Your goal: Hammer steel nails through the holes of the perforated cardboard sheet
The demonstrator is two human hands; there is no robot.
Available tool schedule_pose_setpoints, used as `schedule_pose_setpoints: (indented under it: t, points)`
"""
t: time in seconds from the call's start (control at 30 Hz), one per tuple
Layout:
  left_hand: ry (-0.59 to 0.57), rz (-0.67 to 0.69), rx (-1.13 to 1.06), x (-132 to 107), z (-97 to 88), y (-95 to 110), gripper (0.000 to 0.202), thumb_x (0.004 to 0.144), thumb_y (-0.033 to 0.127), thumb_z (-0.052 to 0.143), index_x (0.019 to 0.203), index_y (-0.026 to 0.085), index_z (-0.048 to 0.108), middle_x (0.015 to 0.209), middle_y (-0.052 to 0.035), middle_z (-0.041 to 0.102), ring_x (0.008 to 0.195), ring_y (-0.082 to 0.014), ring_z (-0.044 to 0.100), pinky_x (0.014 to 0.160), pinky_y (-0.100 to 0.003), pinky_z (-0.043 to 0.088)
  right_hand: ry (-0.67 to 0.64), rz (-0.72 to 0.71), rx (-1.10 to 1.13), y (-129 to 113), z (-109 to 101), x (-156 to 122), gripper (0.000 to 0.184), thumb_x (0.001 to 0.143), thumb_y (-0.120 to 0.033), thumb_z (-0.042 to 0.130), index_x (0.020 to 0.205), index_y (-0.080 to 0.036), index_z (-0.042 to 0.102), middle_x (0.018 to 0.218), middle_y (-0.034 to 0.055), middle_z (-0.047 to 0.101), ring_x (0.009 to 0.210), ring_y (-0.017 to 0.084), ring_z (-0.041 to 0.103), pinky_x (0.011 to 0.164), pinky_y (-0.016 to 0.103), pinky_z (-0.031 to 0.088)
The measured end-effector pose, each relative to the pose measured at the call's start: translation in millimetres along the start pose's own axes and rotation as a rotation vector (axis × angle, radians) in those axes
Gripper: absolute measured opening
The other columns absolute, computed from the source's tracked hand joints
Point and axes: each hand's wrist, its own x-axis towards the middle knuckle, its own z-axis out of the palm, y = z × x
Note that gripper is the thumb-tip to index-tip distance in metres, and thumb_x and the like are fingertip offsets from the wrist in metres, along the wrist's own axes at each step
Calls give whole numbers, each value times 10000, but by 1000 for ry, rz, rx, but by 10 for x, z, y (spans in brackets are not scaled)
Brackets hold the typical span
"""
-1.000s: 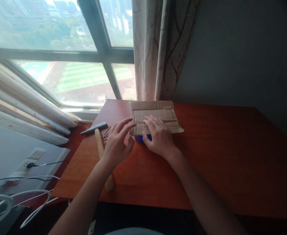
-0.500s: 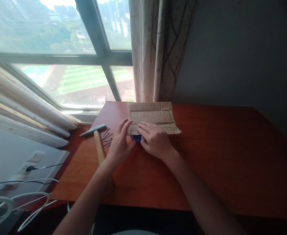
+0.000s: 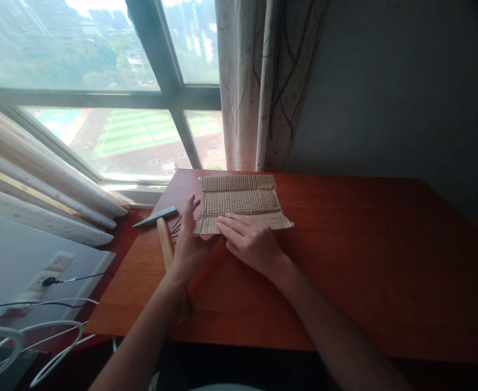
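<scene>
A creased sheet of cardboard [image 3: 239, 202] with rows of small holes is held above the desk, its front edge toward me. My right hand [image 3: 250, 239] grips that front edge, fingers flat on top and thumb hidden beneath. My left hand [image 3: 190, 239] is curled around the sheet's left front corner, with its thumb reaching under it. A sliver of a blue object [image 3: 223, 237] shows under the cardboard by my fingers; most of it is hidden. Left of my left hand lie a hammer [image 3: 164, 241] and several nails [image 3: 176, 227], partly covered by that hand.
The reddish-brown wooden desk [image 3: 357, 260] stretches to the right. Behind it stand a curtain [image 3: 247, 87] and a window [image 3: 137, 130]. At the lower left are a wall socket with a plug [image 3: 49, 280] and loose white cables [image 3: 60, 326].
The cardboard has moved left and slightly toward me, with both hands moving along. The blue object, clearer before, is now mostly covered, and my left hand hides more of the nails.
</scene>
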Motion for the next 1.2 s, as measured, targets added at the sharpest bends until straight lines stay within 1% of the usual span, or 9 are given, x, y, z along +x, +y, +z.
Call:
schedule_pose_setpoints:
  t: [0.17,0.3,0.4,0.6,0.67,0.83,1.0,1.13,1.2]
  points:
    - [-90,-93,-46,-29,-60,-110,977,763,240,733,1573,283,188,1526,-188,427,1094,-281,675,878,-436,588,-45,47,33,17,49,-48,371,879,-128,550,1215,-172,701,1354,77,662,1316,255,558,1121,423,450]
    - [-95,-148,-27,-53,-163,-129,846,766,180,642,1531,253,288,1519,-185,430,1065,-247,677,842,-407,601,-44,66,69,98,116,-26,417,861,-89,530,1246,-162,675,1346,82,665,1314,236,553,1137,418,426]
    - [-17,-189,7,-62,-261,-90,711,785,203,637,1451,227,392,1445,-170,496,1021,-215,680,811,-374,605,-61,84,81,171,197,94,405,859,-75,523,1219,-165,684,1336,81,671,1283,226,574,1127,411,428]
    - [269,-244,-36,-119,-417,16,381,825,245,657,1184,182,547,1150,-94,631,897,-172,702,731,-290,582,-210,119,108,203,459,535,415,871,-94,545,1246,-216,674,1355,95,648,1273,229,574,1105,438,431]
    - [295,-221,-39,-144,-440,60,352,826,237,665,1157,188,556,1119,-73,631,872,-157,698,732,-277,576,-237,107,114,186,552,675,431,867,-95,562,1265,-230,659,1372,94,632,1276,227,565,1116,441,415]
    - [262,-152,-49,-176,-415,177,327,838,203,657,1151,194,562,1101,-54,635,846,-143,686,737,-273,568,-261,87,123,164,662,858,451,874,-87,552,1294,-230,631,1404,96,602,1305,224,528,1151,455,357]
    - [202,-72,-69,-186,-305,274,292,856,168,636,1137,200,566,1092,-47,616,846,-141,670,745,-280,571,-198,45,87,128,554,740,448,870,-87,517,1300,-166,618,1419,122,588,1347,249,480,1160,486,333]
    - [141,64,-38,-179,-205,434,220,868,140,600,1077,209,584,1049,-43,617,879,-162,649,742,-290,568,-82,19,65,107,393,431,395,872,-120,509,1235,-145,661,1356,101,641,1294,248,530,1119,421,397]
    - [70,145,0,-151,-138,534,177,878,124,567,1028,215,594,1002,-39,628,880,-167,631,751,-295,555,-58,48,102,128,316,224,342,886,-151,523,1187,-160,685,1283,92,687,1219,244,588,1076,417,440]
